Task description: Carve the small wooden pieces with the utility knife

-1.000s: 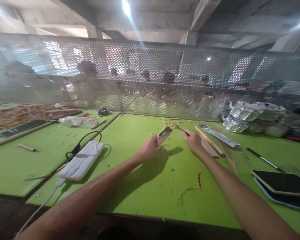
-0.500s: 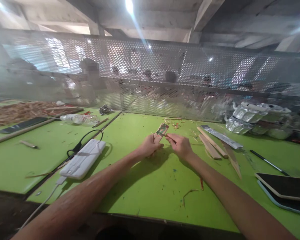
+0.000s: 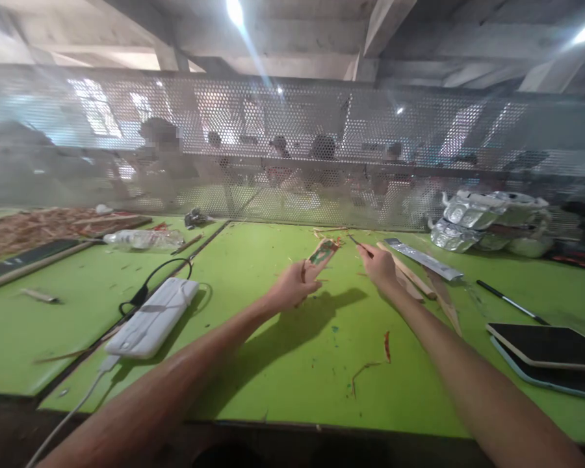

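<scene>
My left hand (image 3: pixel 290 286) is closed around the lower end of a small flat wooden piece (image 3: pixel 324 253). Green and dark red marks cover its upper face, and it tilts up to the right above the table. To the right, my right hand (image 3: pixel 381 269) grips a thin, dark, pointed tool (image 3: pixel 359 244), maybe a carving knife; its tip points away to the upper left, apart from the wood. Wooden strips (image 3: pixel 422 282) lie just beyond my right hand, beside a silvery packet (image 3: pixel 422 257). Red and pale shavings (image 3: pixel 331 232) are scattered behind the wooden piece.
A white power bank (image 3: pixel 151 320) with cables lies left on the green table (image 3: pixel 253 390). Farther left are a plastic bottle (image 3: pixel 146 239) and a wood-chip pile (image 3: pixel 29 231). Foil-wrapped objects (image 3: pixel 487 218) and a tablet-like device (image 3: pixel 550 344) are right. A perforated screen (image 3: pixel 292 175) stands behind.
My right hand has drawn the tool away from the wooden piece, to the right. The left hand still holds the piece, now turned further to the right. The view has shifted slightly.
</scene>
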Action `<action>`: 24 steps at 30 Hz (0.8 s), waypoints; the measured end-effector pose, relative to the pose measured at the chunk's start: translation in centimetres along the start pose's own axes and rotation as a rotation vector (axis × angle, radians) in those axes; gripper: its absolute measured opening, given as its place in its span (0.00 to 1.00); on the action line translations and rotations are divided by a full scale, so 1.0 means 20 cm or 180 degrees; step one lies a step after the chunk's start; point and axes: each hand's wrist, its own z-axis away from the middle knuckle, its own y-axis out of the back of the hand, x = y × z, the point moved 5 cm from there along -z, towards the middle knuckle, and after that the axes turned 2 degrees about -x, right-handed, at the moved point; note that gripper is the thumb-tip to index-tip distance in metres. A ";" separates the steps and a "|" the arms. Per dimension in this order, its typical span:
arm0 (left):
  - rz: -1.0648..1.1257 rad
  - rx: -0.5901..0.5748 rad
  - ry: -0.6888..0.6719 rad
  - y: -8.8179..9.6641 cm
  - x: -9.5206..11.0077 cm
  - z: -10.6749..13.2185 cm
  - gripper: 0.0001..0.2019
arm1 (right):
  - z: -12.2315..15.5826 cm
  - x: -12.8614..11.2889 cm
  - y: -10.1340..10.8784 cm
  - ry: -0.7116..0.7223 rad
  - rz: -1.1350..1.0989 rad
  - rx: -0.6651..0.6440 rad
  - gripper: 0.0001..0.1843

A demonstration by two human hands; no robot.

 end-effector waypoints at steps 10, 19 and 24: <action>0.0622 0.0088 -0.0001 0.06 -0.11 -0.07 0.09 | 0.21 -0.44 -0.16 0.1495 -0.0084 -0.0518 0.21; 0.0256 0.0226 -0.0095 0.00 -0.06 -0.02 0.10 | 0.05 -0.20 -0.07 0.0671 0.0251 -0.0251 0.20; 0.0478 0.0260 0.0082 -0.02 -0.06 -0.01 0.14 | -0.03 0.01 0.00 -0.0039 -0.0413 0.0124 0.20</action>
